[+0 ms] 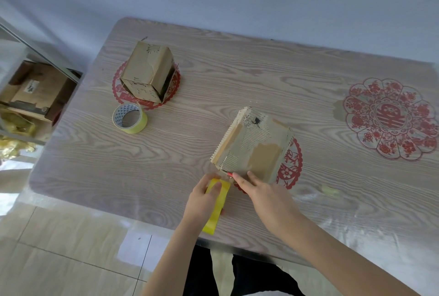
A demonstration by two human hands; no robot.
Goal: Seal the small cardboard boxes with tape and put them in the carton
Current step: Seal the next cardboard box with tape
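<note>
The worn small box (251, 143) on the tabletop (237, 70) looks light and crushable; grip its stiffer corners. The left hand (204, 198) pinches a limp, sticky tape strip (215, 215); the right hand (263, 191) presses the box's near edge, fingers apparently straight.

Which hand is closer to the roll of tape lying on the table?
Left. The left hand, holding a yellow tape strip, is right of the tape roll, toward the person; the right hand is farther right, touching the near box.
</note>
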